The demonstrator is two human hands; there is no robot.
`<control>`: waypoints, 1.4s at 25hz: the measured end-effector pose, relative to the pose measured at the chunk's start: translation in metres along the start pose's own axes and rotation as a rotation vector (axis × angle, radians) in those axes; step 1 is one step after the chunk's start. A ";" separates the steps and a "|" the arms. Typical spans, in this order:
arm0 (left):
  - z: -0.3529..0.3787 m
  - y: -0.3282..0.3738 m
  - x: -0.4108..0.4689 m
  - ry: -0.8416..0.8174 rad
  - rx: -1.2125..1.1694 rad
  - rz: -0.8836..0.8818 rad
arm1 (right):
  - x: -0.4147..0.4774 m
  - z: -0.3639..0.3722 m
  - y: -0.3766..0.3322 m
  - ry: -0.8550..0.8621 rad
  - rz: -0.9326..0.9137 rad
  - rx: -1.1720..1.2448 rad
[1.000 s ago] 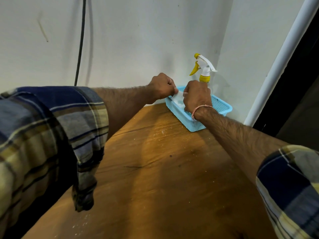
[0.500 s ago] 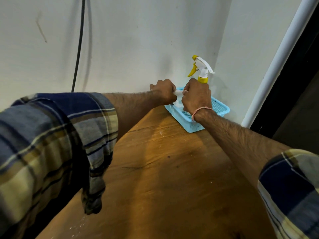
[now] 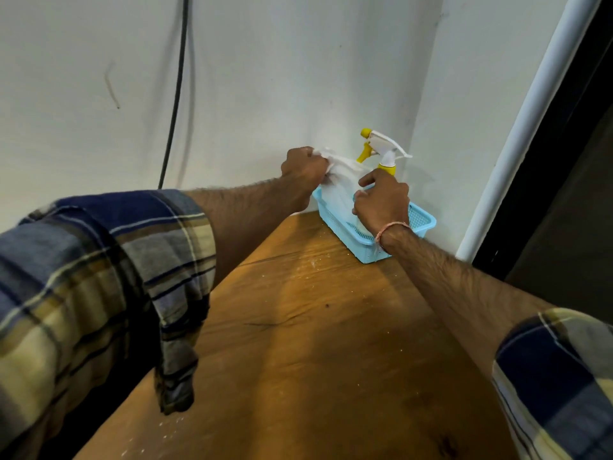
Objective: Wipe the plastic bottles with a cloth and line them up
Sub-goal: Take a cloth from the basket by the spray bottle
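Dim warm light; soft shadows across table (image 3: 315,360); wide-angle bending at edges; slight blur.

Left hand (image 3: 303,167) and right hand (image 3: 381,202) both grip a white cloth (image 3: 338,184) over the blue basket (image 3: 423,224) at the tabletop (image 3: 315,343) corner, with the spray bottle (image 3: 386,152) just behind.

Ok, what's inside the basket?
A cloth, held by the left hand and right hand, and seemingly a spray bottle. They cover the basket floor.
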State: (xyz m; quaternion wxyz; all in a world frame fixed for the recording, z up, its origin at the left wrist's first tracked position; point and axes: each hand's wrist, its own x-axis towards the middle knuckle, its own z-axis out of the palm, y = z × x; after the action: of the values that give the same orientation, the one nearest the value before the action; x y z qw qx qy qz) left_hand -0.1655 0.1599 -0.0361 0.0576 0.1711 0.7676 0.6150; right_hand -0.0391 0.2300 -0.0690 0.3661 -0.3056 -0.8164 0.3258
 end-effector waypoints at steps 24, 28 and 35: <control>-0.072 0.050 -0.053 -0.433 -0.332 -0.220 | 0.005 -0.034 -0.050 -0.102 -0.061 0.283; -0.078 0.050 -0.062 -0.403 -0.238 -0.216 | 0.001 -0.050 -0.050 -0.219 0.059 0.451; -0.076 0.041 -0.074 -0.256 -0.182 -0.224 | -0.010 -0.049 -0.041 -0.300 0.361 0.830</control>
State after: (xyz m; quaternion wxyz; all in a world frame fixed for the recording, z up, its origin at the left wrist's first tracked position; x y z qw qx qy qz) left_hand -0.1108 0.0723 0.0119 0.2381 0.1553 0.7093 0.6450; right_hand -0.0051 0.2126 -0.0165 0.2731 -0.2200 -0.5948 0.7233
